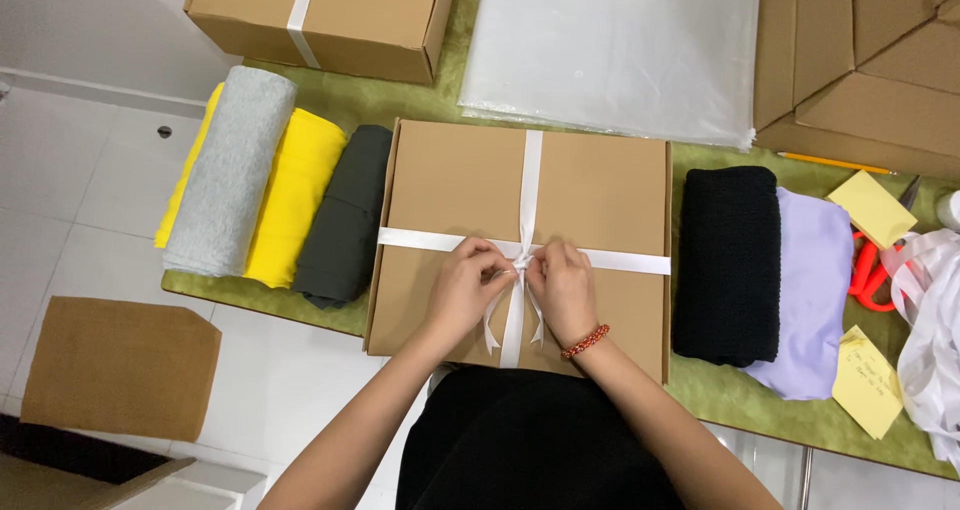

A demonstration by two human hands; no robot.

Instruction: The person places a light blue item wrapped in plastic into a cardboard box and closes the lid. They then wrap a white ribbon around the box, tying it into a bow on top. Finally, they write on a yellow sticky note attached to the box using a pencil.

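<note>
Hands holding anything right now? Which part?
Both: left hand and right hand pinch the white ribbon at its knot, atop the brown box.

Left hand [462, 282]: pinching white ribbon [528, 192] beside the knot, resting on the box lid.
Right hand [566, 288]: gripping ribbon at the knot, touching left fingertips; wearing a red bead bracelet [586, 342].
Flat cardboard box [600, 190]: lying on green table cover [380, 100], ribbon crossing it both ways.
Left of box: grey [232, 170], yellow [296, 195] and dark grey [345, 220] fabric rolls lying side by side.
Right of box: black fabric [728, 260] lying beside lilac fabric [815, 290].
Far right: orange-handled scissors [868, 270] and yellow notes [872, 208] lying near loose ribbon.
</note>
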